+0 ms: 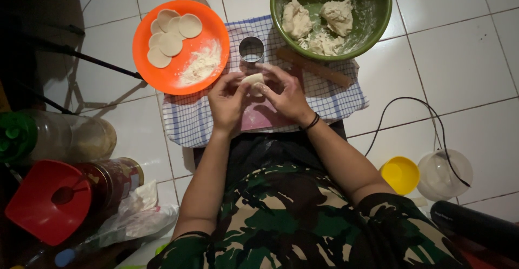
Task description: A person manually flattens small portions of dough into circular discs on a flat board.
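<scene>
My left hand (pixel 226 102) and my right hand (pixel 286 95) meet over a pink board (pixel 258 118) on a checked cloth (pixel 186 119). Both pinch a small piece of pale dough (pixel 253 81) between their fingertips. Just beyond the hands stands a round metal cutter (pixel 251 49). An orange plate (pixel 165 74) at the far left holds several flat dough rounds (pixel 172 38) and a heap of flour (pixel 203 65). A green bowl (pixel 378 15) at the far right holds lumps of dough (pixel 319 23). A wooden rolling pin (pixel 314 68) lies beside the bowl.
White tiled floor (pixel 459 58) all round. At left stand a plastic jar with a green lid (pixel 48 136), a red funnel (pixel 48 201) on another jar, and a plastic bag (pixel 138 215). At right are a yellow lid (pixel 400 174), a clear container (pixel 446 174) and a black cable (pixel 411 102).
</scene>
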